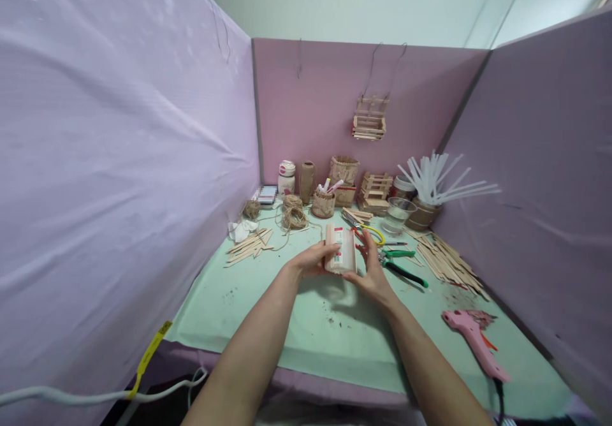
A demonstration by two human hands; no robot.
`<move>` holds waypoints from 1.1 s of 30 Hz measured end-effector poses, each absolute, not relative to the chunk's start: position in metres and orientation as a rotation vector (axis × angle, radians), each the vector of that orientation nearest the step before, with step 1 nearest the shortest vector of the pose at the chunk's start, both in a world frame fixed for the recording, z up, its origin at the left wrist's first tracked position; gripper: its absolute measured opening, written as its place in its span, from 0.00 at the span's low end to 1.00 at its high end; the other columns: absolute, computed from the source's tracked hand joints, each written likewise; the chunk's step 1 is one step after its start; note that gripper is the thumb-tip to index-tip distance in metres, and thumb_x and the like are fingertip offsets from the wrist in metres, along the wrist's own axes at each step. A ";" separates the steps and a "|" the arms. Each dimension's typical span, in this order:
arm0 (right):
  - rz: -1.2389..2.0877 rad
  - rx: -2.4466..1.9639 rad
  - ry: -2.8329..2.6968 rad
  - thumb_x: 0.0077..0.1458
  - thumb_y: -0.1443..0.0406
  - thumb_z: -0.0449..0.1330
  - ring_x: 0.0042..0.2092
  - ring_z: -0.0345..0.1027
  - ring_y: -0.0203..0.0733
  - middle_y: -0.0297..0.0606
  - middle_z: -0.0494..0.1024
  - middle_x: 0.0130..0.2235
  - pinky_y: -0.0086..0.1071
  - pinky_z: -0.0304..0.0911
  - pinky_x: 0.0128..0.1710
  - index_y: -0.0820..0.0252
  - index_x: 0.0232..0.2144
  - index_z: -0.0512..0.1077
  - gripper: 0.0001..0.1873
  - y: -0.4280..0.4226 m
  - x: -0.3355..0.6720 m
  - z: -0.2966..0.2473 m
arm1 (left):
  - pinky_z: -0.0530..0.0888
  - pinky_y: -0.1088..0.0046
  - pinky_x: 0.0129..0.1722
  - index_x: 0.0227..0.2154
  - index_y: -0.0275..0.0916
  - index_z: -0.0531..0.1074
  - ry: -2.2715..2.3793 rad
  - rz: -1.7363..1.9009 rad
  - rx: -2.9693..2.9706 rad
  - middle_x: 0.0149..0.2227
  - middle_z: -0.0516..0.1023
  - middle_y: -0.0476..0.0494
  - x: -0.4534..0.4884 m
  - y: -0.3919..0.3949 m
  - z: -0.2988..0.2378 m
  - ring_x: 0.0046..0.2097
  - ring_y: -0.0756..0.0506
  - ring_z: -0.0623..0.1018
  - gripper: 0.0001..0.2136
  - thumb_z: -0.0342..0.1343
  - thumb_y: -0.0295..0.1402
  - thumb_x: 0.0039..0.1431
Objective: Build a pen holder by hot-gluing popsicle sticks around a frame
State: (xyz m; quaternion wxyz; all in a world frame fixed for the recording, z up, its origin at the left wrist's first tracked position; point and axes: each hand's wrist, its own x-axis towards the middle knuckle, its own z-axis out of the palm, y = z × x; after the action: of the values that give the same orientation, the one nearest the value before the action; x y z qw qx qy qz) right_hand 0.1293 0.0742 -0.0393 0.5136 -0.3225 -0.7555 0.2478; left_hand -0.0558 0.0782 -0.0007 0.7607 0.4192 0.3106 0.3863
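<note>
My left hand [312, 260] grips the left side of a small open box [349, 254], its thumb reaching over the edge onto a red-and-green printed label. The box has a pale inside and light wooden sides, and is tilted so that its inside faces me. My right hand [371, 276] curves around the right side, its fingers at the far corner and its thumb at the near edge. Just right of it lie green-and-black pliers [404, 266] and yellow-handled scissors [375, 233]. The box's underside is hidden.
A pink glue gun [475, 343] lies at the right with its cord. Wooden sticks [449, 260] spread at the right, others [248, 247] at the left. Twine [293, 214], a clear cup [398, 215] and a pot of white glue sticks [423, 214] stand along the back.
</note>
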 end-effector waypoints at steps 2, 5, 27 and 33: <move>0.631 -0.783 -1.847 0.47 0.48 0.64 0.67 0.41 0.52 0.48 0.40 0.68 0.50 0.47 0.63 0.51 0.66 0.35 0.56 0.071 0.128 -0.037 | 0.74 0.65 0.40 0.54 0.39 0.64 0.631 0.844 0.992 0.49 0.75 0.34 -0.057 0.077 -0.001 0.45 0.39 0.77 0.34 0.68 0.40 0.42; 0.687 -0.780 -1.850 0.47 0.53 0.65 0.67 0.42 0.51 0.47 0.39 0.68 0.49 0.47 0.63 0.49 0.66 0.34 0.55 0.066 0.126 -0.033 | 0.73 0.62 0.45 0.57 0.39 0.61 0.552 0.847 1.084 0.54 0.71 0.31 -0.058 0.077 -0.002 0.51 0.37 0.75 0.40 0.69 0.42 0.40; 0.439 -1.399 -1.907 0.55 0.58 0.59 0.46 0.71 0.45 0.43 0.77 0.46 0.41 0.67 0.48 0.55 0.47 0.72 0.17 -0.017 0.262 0.004 | 0.68 0.69 0.44 0.56 0.39 0.58 0.835 0.753 1.600 0.45 0.73 0.42 -0.047 0.088 -0.006 0.44 0.44 0.72 0.40 0.67 0.28 0.37; 0.153 -2.102 -1.792 0.57 0.62 0.55 0.41 0.73 0.43 0.43 0.80 0.41 0.32 0.64 0.41 0.61 0.43 0.75 0.15 0.034 0.357 0.040 | 0.67 0.67 0.45 0.43 0.37 0.69 0.955 0.593 1.720 0.38 0.74 0.45 -0.056 0.091 -0.001 0.41 0.43 0.71 0.25 0.65 0.29 0.37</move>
State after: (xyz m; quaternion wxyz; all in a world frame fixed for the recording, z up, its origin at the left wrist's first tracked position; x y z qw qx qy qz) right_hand 0.3566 0.0338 0.0401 0.1865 -0.7466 -0.6363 0.0543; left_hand -0.0561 0.0910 -0.0012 0.5171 0.7164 0.3980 0.2471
